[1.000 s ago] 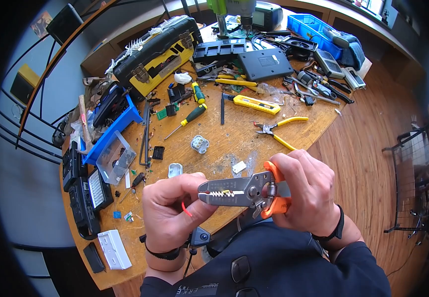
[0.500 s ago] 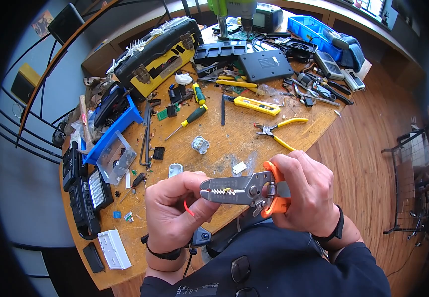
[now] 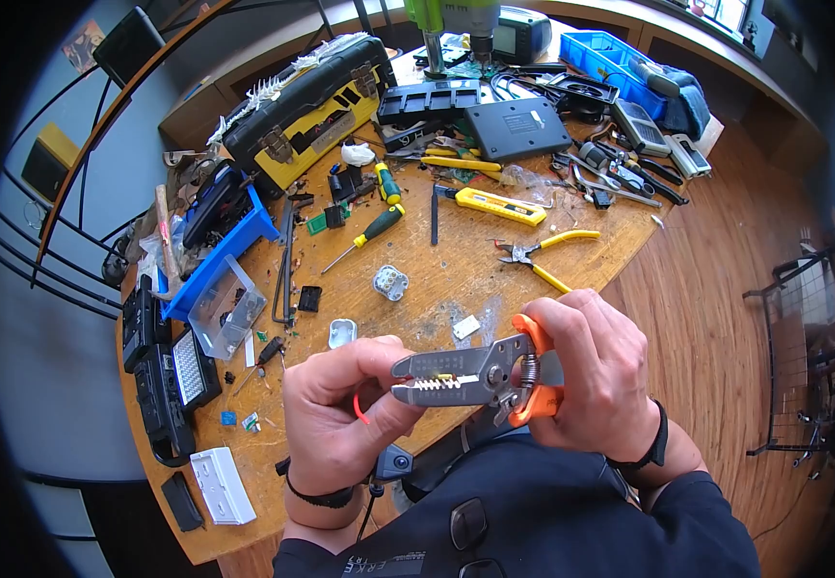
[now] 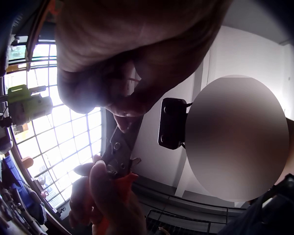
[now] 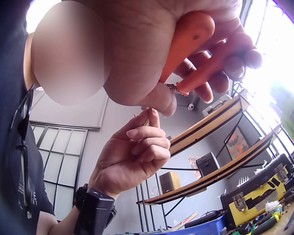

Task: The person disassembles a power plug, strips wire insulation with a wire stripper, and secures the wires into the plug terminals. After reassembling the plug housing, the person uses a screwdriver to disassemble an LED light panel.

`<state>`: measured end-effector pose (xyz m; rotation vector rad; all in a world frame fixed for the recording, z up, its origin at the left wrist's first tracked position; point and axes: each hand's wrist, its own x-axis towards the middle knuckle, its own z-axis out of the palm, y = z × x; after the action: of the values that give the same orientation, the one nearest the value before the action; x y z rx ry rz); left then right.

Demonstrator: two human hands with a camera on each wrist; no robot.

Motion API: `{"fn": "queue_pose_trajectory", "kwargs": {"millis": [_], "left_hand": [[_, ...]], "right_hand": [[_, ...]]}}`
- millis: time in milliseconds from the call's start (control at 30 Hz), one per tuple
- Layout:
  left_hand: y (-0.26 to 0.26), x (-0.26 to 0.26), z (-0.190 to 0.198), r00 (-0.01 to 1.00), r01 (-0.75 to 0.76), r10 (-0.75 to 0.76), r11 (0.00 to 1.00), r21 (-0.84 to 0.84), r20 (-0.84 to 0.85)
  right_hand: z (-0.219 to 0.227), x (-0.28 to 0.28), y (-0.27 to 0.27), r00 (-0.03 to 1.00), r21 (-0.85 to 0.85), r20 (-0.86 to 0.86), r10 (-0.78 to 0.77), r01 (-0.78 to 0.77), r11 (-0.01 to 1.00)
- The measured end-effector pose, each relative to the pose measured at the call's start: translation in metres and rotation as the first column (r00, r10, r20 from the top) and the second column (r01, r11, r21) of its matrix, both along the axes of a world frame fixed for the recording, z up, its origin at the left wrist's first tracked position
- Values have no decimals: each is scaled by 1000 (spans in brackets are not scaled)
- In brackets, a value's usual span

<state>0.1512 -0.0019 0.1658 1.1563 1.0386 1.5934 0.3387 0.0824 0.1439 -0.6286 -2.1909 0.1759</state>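
My right hand (image 3: 596,376) grips a wire stripper (image 3: 451,374) by its orange handles (image 5: 188,39), over the table's near edge. The tool's grey toothed jaws stand a little apart and point left. A small yellow bit (image 3: 446,377) shows between them. My left hand (image 3: 340,405) pinches a short red wire (image 3: 361,407), whose loose end curves out beside the thumb. The tips of the jaws overlap the left fingertips in the head view. In the right wrist view the left hand (image 5: 132,156) has thumb and forefinger together, the other fingers curled.
Beyond the hands lie yellow-handled pliers (image 3: 533,254), a yellow utility knife (image 3: 499,205) and a green screwdriver (image 3: 377,224). A round grey part (image 3: 390,282) and a small white piece (image 3: 465,327) sit nearer. A black-yellow toolbox (image 3: 311,125) and blue tray (image 3: 234,250) stand left.
The stripper's jaws drew closer together half a second ago and now stand wider apart. Both hands keep nearly the same place, with the red wire still held in the left.
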Motion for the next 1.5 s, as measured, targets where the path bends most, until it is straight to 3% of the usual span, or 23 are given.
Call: {"fn": "queue_pose_trajectory", "kwargs": {"millis": [67,133,767,967,1067,1133,1500], "left_hand": [[1,0,-1,1000,-14,14,1000,2,-8],[4,-1,-6,999,13,-7,992,128,-45],[2,-2,-4,997,-12,19,995,99,-70],[1,-5,-6,975,-71,94,991,117,-203],[2,-5,-7,953,-104,150,978,183,-262],[5,-8,-9,911,-81,198,946,314,-361],[3,-4,-9,926,-112,204,952,284,-319]], "right_hand": [[0,0,0,1000,3,-1,1,-1,1000],[0,0,0,1000,6,-2,1,-1,1000],[0,-1,-2,1000,-7,-4,-7,7,1000],[-1,-2,-5,1000,-36,6,4,-4,999],[1,-2,-6,1000,-63,7,22,-22,998],[0,-2,-6,999,-94,-5,39,-40,995],[2,0,-6,999,-73,-5,34,-35,997]]}}
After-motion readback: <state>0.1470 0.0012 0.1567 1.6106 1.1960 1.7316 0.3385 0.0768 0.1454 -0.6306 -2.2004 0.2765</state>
